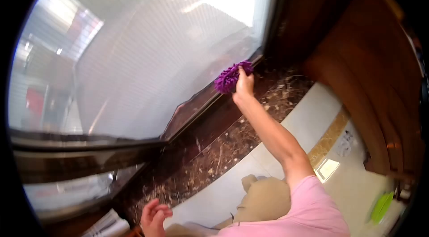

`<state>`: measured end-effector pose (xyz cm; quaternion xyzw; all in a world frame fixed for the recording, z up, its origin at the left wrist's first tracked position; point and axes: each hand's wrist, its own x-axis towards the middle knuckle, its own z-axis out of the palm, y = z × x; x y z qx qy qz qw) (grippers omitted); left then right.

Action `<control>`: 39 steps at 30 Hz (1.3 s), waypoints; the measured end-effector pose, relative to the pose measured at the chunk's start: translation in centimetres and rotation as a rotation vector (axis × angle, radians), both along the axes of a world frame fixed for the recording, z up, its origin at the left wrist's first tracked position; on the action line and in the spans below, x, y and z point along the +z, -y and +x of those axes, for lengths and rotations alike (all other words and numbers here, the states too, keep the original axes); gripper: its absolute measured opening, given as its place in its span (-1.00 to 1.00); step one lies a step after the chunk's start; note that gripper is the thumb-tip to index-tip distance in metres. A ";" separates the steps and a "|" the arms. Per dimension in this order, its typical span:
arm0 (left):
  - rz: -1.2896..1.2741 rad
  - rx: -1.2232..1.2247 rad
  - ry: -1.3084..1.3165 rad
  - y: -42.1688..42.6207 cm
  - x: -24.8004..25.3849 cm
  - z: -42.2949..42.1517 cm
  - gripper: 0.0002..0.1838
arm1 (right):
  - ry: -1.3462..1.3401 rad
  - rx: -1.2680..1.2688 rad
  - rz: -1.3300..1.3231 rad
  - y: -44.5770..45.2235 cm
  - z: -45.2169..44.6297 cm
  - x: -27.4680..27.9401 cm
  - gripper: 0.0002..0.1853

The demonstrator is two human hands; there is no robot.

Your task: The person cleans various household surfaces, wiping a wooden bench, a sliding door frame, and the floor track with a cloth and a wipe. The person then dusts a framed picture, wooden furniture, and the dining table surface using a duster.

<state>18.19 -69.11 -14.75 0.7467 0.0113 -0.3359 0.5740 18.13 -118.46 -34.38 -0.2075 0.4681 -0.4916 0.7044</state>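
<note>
My right hand (244, 86) grips a purple chenille cleaning cloth (229, 78), its thumb lying over the shaggy strands. The cloth is against the lower edge of a large glass pane (147, 62), by the dark frame (201, 115) near the pane's right corner. My right arm is stretched out. Low in the view, my left hand (154, 219) is held apart from the glass, fingers loosely bent and spread, with nothing visible in them. What lies under my right fingers is hidden.
Below the frame runs a brown marbled stone sill (214, 147), then pale floor tiles (308, 107). Brown wooden panelling (357, 67) stands at the right. A bright green object (382, 207) lies at lower right. Folded printed paper (107, 226) sits at lower left.
</note>
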 end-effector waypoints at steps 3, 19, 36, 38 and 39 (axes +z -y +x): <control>-0.009 0.047 -0.024 0.9 1.6 -0.4 -0.58 | -0.056 0.082 -0.236 -3.6 0.7 4.4 -0.40; -0.200 0.049 0.105 -5.5 6.5 -3.0 -0.80 | -0.548 0.511 -2.175 -16.4 5.0 8.5 -0.80; -0.350 0.093 0.151 -7.5 8.2 -3.4 -0.71 | -0.418 0.369 -2.213 -20.3 8.6 11.7 -0.87; -0.345 0.092 0.145 -7.4 7.9 -3.5 -0.71 | -0.570 0.472 -2.211 -18.8 6.2 9.7 -0.86; -0.332 0.120 0.142 -7.5 7.8 -3.6 -0.72 | -0.614 0.526 -2.157 -17.3 5.0 8.4 -0.84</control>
